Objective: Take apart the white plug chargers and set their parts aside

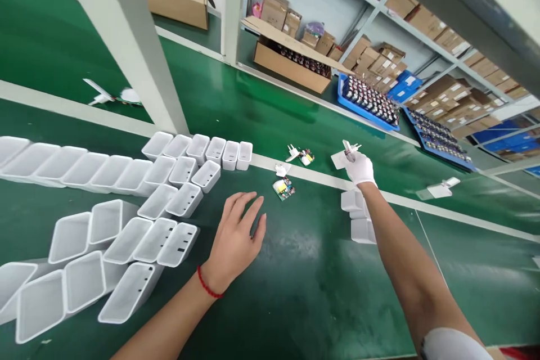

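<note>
My left hand (236, 239) lies bare and flat on the green table (304, 292), fingers stretched out, holding nothing; a red string circles its wrist. It rests just right of rows of white plastic casings (126, 225). My right hand (359, 167), in a white glove, is reached far out and closed on a small white plug part (348, 150) with metal prongs. A small circuit board (284, 188) lies between the hands, nearer the left. Two more plug-and-board pieces (300, 154) lie beyond it. Two white casings (358, 216) sit under my right forearm.
A white post (126, 45) rises from the table at the left. Beyond the table are an open cardboard box (291, 64), blue trays (369, 102) of small components and shelves of cartons (442, 34). Another white part (441, 188) lies at the right.
</note>
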